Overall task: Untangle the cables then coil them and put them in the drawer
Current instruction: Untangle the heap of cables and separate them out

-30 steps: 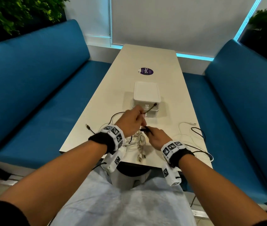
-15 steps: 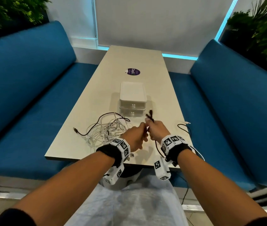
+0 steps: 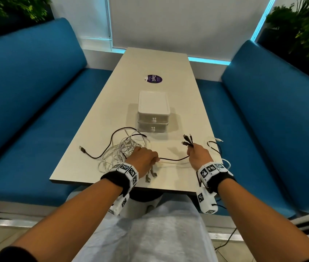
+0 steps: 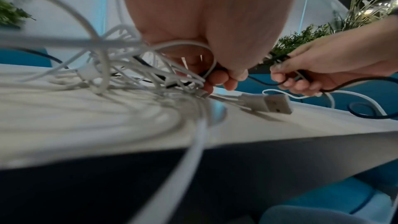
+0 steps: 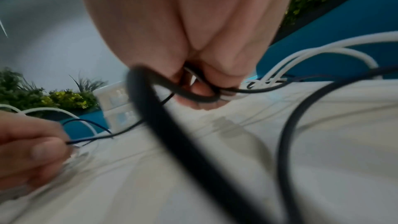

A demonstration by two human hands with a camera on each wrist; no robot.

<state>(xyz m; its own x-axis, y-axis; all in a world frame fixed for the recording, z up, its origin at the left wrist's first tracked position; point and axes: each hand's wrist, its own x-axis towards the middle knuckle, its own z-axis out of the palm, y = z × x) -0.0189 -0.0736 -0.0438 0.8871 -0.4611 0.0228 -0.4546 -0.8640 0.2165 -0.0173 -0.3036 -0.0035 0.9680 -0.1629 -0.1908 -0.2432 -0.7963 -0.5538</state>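
A tangle of white cables [image 3: 118, 151] lies on the table's near left, with a black cable [image 3: 100, 146] looping through it. My left hand [image 3: 144, 160] grips the tangle's near edge, fingers curled round white and black strands [image 4: 206, 74]. White USB plugs [image 3: 150, 176] poke out beneath it. My right hand [image 3: 199, 156] grips a black cable bundle, its plugs [image 3: 187, 139] sticking up. A black strand [image 3: 172, 159] runs between both hands. The white two-drawer box [image 3: 153, 111] stands shut behind them.
More black and white cable [image 3: 216, 146] loops at the table's right edge, beside my right wrist. A purple sticker [image 3: 154, 78] sits farther back. Blue benches [image 3: 27, 110] flank the table [image 3: 168, 65] on both sides.
My hands have drawn apart: the right moved right with the black plugs, the left moved left onto the white tangle. A black strand now stretches between them.
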